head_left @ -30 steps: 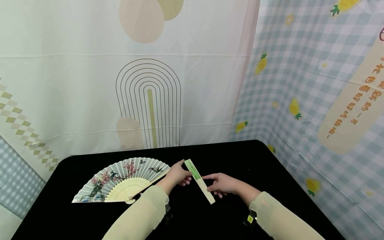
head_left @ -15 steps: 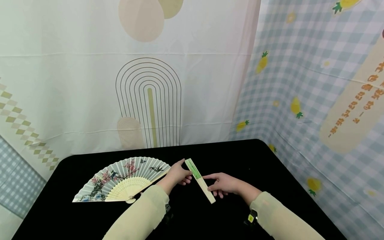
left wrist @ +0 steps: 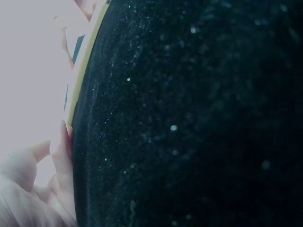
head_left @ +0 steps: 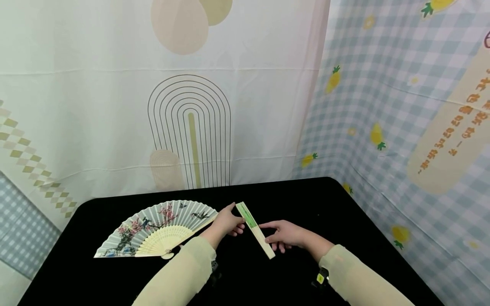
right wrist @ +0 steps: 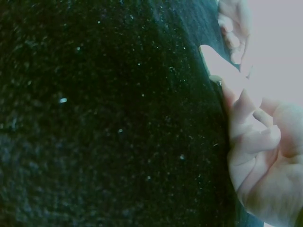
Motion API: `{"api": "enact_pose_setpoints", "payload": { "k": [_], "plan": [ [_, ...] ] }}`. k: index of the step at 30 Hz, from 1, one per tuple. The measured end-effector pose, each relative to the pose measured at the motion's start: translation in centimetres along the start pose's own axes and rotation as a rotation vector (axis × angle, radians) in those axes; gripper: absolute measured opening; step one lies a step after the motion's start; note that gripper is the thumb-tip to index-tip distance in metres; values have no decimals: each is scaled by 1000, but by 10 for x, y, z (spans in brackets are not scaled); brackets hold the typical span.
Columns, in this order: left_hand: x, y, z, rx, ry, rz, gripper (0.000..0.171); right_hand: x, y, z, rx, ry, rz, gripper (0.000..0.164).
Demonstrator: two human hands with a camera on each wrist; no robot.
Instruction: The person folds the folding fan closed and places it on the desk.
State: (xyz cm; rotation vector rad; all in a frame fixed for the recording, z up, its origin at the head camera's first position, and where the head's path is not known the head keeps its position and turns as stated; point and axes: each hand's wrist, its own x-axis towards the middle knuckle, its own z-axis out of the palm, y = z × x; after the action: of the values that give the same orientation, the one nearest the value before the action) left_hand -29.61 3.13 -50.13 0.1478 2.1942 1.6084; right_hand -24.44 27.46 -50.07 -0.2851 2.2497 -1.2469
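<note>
A closed folding fan [head_left: 255, 230], pale with a green printed panel at its far end, lies slantwise on the black table between the hands. Along its left edge, the left hand [head_left: 226, 221] touches it with thumb and index finger apart. At the opposite edge, the right hand [head_left: 286, 235] has its index finger and thumb against the fan, its other fingers bent below. The left wrist view shows the fan [left wrist: 86, 59] as a thin strip beyond the left fingers [left wrist: 59, 151]. In the right wrist view, one fan end [right wrist: 220, 64] shows past the right hand [right wrist: 265, 151].
An opened folding fan [head_left: 164, 229] with painted blossoms and birds lies to the left, partly behind the left forearm. The black-covered table [head_left: 306, 204] ends at a white patterned curtain [head_left: 264, 119] behind and a checked curtain [head_left: 367, 85] on the right.
</note>
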Motion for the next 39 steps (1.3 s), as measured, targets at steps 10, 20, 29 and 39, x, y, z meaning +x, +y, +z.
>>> {"api": "enact_pose_setpoints", "payload": {
  "k": [10,20,29,39],
  "plan": [
    [-5,-1,1,-24,39,9,79,-3,2,0,11,16,-28,55],
    [-15,-2,-5,-57,69,50,66,-2,2,0,34,54,-67,54],
    [-34,0,-21,-90,73,96,63,0,-9,-2,47,78,-93,54],
    [-52,-10,-47,-99,96,117,62,3,-18,-2,96,27,-171,55]
  ]
}}
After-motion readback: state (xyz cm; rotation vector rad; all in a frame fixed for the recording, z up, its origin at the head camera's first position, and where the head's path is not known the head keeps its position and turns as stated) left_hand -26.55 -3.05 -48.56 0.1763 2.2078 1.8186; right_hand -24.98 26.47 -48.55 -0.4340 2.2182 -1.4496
